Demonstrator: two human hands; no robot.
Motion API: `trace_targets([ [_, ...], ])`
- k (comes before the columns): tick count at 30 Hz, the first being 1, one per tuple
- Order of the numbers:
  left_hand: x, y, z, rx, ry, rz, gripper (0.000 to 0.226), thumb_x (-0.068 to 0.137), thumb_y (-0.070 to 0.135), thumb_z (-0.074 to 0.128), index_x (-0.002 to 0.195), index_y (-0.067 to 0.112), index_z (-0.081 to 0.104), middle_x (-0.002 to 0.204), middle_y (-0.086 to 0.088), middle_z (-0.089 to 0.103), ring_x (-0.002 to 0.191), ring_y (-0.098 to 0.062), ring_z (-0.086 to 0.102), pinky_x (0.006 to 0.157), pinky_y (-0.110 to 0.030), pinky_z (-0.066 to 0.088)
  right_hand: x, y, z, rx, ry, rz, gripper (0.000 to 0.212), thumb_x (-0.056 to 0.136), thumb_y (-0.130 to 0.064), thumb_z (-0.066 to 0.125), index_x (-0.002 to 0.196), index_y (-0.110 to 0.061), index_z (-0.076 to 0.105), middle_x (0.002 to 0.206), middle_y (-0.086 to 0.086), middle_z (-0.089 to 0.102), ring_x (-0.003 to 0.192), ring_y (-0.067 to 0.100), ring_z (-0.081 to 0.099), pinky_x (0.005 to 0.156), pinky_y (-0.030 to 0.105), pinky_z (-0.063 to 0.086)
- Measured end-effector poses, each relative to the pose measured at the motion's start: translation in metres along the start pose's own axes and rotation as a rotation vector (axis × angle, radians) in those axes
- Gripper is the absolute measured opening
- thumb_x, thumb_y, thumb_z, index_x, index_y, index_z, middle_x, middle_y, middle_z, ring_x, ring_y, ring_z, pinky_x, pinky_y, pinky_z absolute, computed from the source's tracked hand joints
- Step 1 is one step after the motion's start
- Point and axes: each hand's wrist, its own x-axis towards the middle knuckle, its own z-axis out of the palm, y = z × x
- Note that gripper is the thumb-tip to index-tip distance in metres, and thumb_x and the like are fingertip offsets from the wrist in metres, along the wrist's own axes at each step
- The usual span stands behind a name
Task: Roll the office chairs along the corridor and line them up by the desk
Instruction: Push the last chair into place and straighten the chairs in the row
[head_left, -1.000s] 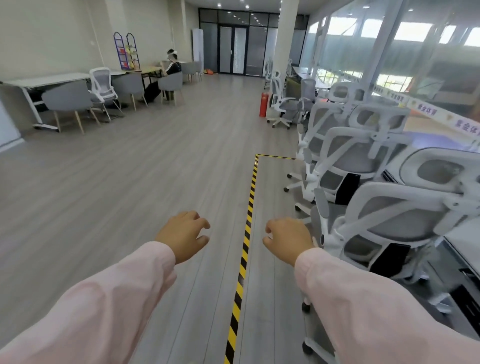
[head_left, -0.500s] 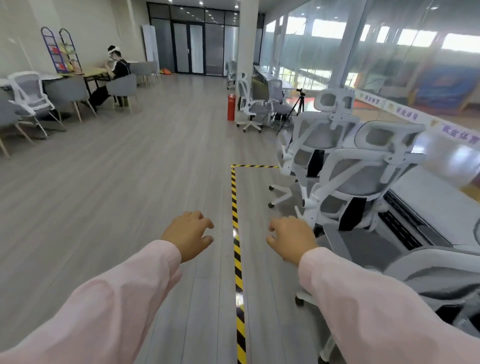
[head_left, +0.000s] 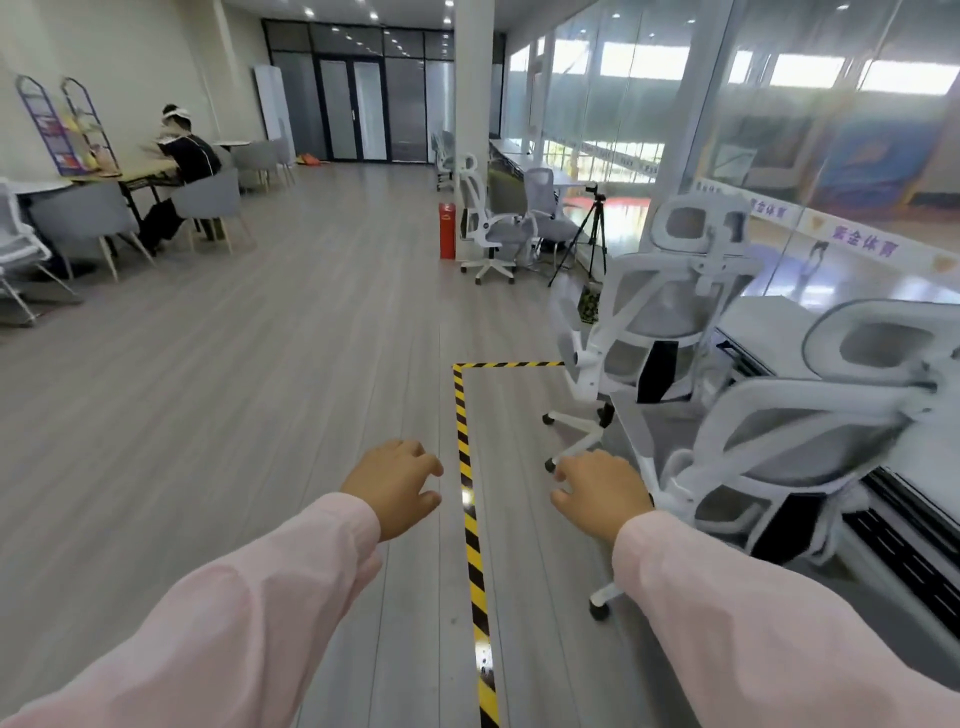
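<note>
Two white office chairs with grey mesh stand on my right along a white desk (head_left: 769, 322) by the glass wall: a near chair (head_left: 789, 457) and a farther chair (head_left: 660, 322). My left hand (head_left: 395, 486) and my right hand (head_left: 602, 491) reach forward over the floor, fingers loosely curled, holding nothing. The right hand hovers just left of the near chair without touching it. Another white office chair (head_left: 488, 234) stands farther down the corridor beside a pillar.
Yellow-black tape (head_left: 470, 499) runs along the floor between my hands and turns right ahead. A red extinguisher (head_left: 447, 231) and a tripod (head_left: 592, 234) stand by the pillar. A person (head_left: 182, 171) sits at a table far left among grey chairs.
I have walked forward along the tape; the chairs on the right have slid past me, and the tape corner and pillar are closer. Both hands stay empty in front.
</note>
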Motion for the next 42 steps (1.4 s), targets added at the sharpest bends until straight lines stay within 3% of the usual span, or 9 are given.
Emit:
trace_targets([
  [3,0.062,-0.029,-0.009,-0.019,0.012,-0.011,0.039,0.092,0.037,0.047,0.129,0.026,0.049,0.129,0.002,0.049,0.119,-0.017,0.043,0.098,-0.028,0.035,0.073,0.005,-0.009,-0.022,0.030,-0.011,0.024,0.091,-0.031,0.046,0.101,-0.018,0.063,0.098,0.003,0.064,0.090,0.022,0.059,0.068,0.029,0.038],
  [9,0.178,-0.090,-0.012,-0.033,0.015,-0.003,0.038,0.092,0.037,0.047,0.128,0.026,0.049,0.127,0.003,0.050,0.117,-0.016,0.045,0.096,-0.027,0.036,0.198,0.004,-0.004,-0.053,0.016,0.014,0.029,0.090,-0.032,0.046,0.109,-0.018,0.063,0.107,0.004,0.065,0.098,0.023,0.058,0.080,0.034,0.047],
  [12,0.245,-0.123,-0.007,-0.041,0.016,0.041,0.038,0.092,0.037,0.047,0.128,0.027,0.050,0.126,0.003,0.051,0.116,-0.016,0.045,0.095,-0.028,0.038,0.259,0.006,0.004,-0.083,0.004,0.055,0.028,0.090,-0.029,0.046,0.106,-0.014,0.063,0.104,0.007,0.063,0.096,0.026,0.057,0.077,0.034,0.045],
  [15,0.313,-0.155,-0.004,-0.042,0.006,0.095,0.037,0.092,0.036,0.047,0.127,0.027,0.050,0.127,0.002,0.051,0.117,-0.017,0.045,0.095,-0.029,0.039,0.316,0.008,0.016,-0.065,0.002,0.119,0.026,0.090,-0.030,0.047,0.105,-0.016,0.063,0.105,0.007,0.062,0.096,0.027,0.057,0.075,0.033,0.043],
  [23,0.501,-0.216,-0.023,-0.050,-0.053,0.261,0.037,0.093,0.034,0.046,0.130,0.026,0.048,0.128,0.002,0.049,0.118,-0.018,0.045,0.092,-0.029,0.040,0.457,0.031,0.023,-0.042,-0.023,0.357,0.030,0.090,-0.032,0.047,0.111,-0.018,0.062,0.111,0.004,0.063,0.103,0.026,0.057,0.087,0.036,0.047],
  [26,0.565,-0.211,-0.016,-0.059,-0.086,0.336,0.038,0.093,0.034,0.046,0.130,0.026,0.047,0.131,0.002,0.048,0.118,-0.018,0.046,0.092,-0.030,0.041,0.490,0.050,0.027,-0.028,-0.028,0.406,0.026,0.090,-0.031,0.047,0.106,-0.017,0.062,0.109,0.003,0.062,0.103,0.025,0.055,0.081,0.034,0.043],
  [30,0.644,-0.185,0.003,-0.087,-0.135,0.459,0.039,0.093,0.036,0.047,0.130,0.028,0.046,0.130,0.003,0.047,0.116,-0.018,0.047,0.092,-0.030,0.040,0.527,0.091,0.033,-0.051,-0.026,0.504,0.017,0.088,-0.030,0.046,0.086,-0.018,0.059,0.093,0.003,0.061,0.088,0.024,0.054,0.066,0.030,0.035],
  [36,0.771,-0.130,0.020,-0.074,-0.110,0.615,0.037,0.091,0.033,0.049,0.127,0.023,0.050,0.128,0.002,0.048,0.117,-0.017,0.045,0.093,-0.027,0.037,0.603,0.183,0.039,-0.030,0.019,0.615,0.021,0.091,-0.031,0.047,0.093,-0.017,0.062,0.090,0.000,0.058,0.086,0.020,0.052,0.069,0.030,0.035],
  [42,0.908,-0.060,0.013,-0.066,-0.111,0.707,0.038,0.091,0.029,0.049,0.128,0.024,0.048,0.125,0.001,0.048,0.119,-0.020,0.042,0.096,-0.031,0.038,0.687,0.288,0.029,0.086,0.124,0.727,0.016,0.086,-0.031,0.052,0.075,-0.020,0.056,0.076,-0.004,0.056,0.076,0.018,0.055,0.062,0.030,0.040],
])
